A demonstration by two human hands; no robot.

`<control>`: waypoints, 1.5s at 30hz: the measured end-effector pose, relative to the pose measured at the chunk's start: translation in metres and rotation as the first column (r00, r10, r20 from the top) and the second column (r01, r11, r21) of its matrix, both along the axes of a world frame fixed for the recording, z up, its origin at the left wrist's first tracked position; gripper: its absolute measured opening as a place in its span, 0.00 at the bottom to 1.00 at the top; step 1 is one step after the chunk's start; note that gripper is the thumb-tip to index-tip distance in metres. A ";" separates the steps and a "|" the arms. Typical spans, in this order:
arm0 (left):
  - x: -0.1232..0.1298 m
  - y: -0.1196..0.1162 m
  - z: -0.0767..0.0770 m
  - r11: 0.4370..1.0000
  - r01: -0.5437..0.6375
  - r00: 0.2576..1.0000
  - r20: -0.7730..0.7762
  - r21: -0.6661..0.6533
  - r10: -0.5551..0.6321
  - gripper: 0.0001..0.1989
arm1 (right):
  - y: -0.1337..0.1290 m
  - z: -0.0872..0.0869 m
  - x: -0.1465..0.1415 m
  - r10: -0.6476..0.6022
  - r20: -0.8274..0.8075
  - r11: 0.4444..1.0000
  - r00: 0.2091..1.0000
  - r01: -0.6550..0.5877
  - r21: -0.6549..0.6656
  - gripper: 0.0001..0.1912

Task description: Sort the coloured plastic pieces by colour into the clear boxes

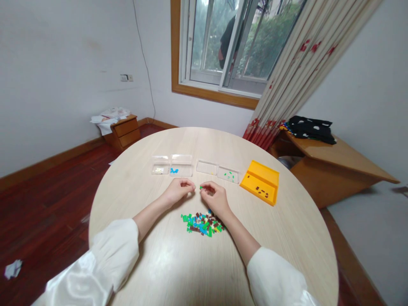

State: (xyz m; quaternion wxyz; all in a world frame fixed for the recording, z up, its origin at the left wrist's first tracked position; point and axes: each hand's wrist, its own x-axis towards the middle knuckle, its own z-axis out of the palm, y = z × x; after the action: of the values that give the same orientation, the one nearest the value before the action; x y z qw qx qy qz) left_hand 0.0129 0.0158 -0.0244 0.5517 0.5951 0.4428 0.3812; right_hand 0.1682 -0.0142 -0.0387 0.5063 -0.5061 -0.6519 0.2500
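My right hand (216,196) pinches a small green toy brick (201,187) between its fingertips, above the table. Facing it, a short gap away, my left hand (179,191) has thumb and fingers pressed together; whatever it may hold is too small to make out. Below both hands lies a pile of small toy bricks (201,224) in green, blue, brown, white and yellow. Beyond the hands stand a clear box (153,167) with whitish pieces, another clear box (186,169) with blue pieces, and a clear tray (204,165) with a yellow bit.
Right of these, a clear tray (219,174) holds several green bricks. An open yellow box (261,170) with several brown bricks stands near the right side of the round table (153,263). A cabinet with papers (127,127) and a wooden desk (347,165) stand beyond.
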 end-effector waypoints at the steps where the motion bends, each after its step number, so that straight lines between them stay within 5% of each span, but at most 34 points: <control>1: -0.001 0.000 -0.001 0.998 -0.011 0.998 -0.068 0.065 0.015 0.04 | 0.000 0.000 0.003 -0.018 0.079 0.999 0.997 0.015 0.032 0.07; 5: -0.005 0.001 -0.004 0.935 0.061 0.918 -0.386 0.350 0.085 0.03 | 0.003 -0.002 0.017 -0.026 0.376 0.991 0.926 -0.026 0.133 0.09; 10: -0.008 0.000 -0.005 0.878 0.204 0.817 -0.569 0.432 0.091 0.06 | 0.004 -0.003 0.024 0.042 0.493 0.985 0.869 -0.118 0.125 0.11; 18: -0.010 0.000 -0.005 0.872 0.249 0.814 -0.578 0.422 0.047 0.08 | 0.000 0.002 0.025 0.067 0.443 0.990 0.894 -0.115 0.082 0.15; 25: -0.012 0.007 -0.006 0.889 0.150 0.854 -0.510 0.433 0.104 0.08 | 0.001 0.001 0.025 0.065 0.476 0.991 0.877 -0.111 0.070 0.05; 29: -0.013 0.009 -0.006 0.874 0.088 0.872 -0.461 0.478 0.165 0.09 | 0.006 0.001 0.033 -0.197 0.444 0.957 0.874 0.072 0.281 0.05; 35: -0.013 0.006 -0.003 0.872 0.055 0.892 -0.417 0.486 0.176 0.09 | 0.020 0.001 0.073 -0.587 0.399 0.802 0.705 0.436 0.409 0.10; 41: -0.012 0.003 0.003 0.897 0.083 0.906 -0.408 0.435 0.114 0.12 | 0.025 -0.004 0.089 -0.657 0.380 0.753 0.651 0.548 0.364 0.13; 45: -0.016 0.002 0.011 0.896 0.117 0.911 -0.406 0.428 0.075 0.13 | 0.025 -0.002 0.077 -0.530 0.360 0.842 0.768 0.426 0.332 0.12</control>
State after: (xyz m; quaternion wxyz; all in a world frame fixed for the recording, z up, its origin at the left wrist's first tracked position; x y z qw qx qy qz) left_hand -0.0029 0.0178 -0.0136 0.2998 0.7765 0.4439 0.3318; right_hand 0.2450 0.0109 -0.0407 0.4487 -0.6365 -0.6214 -0.0860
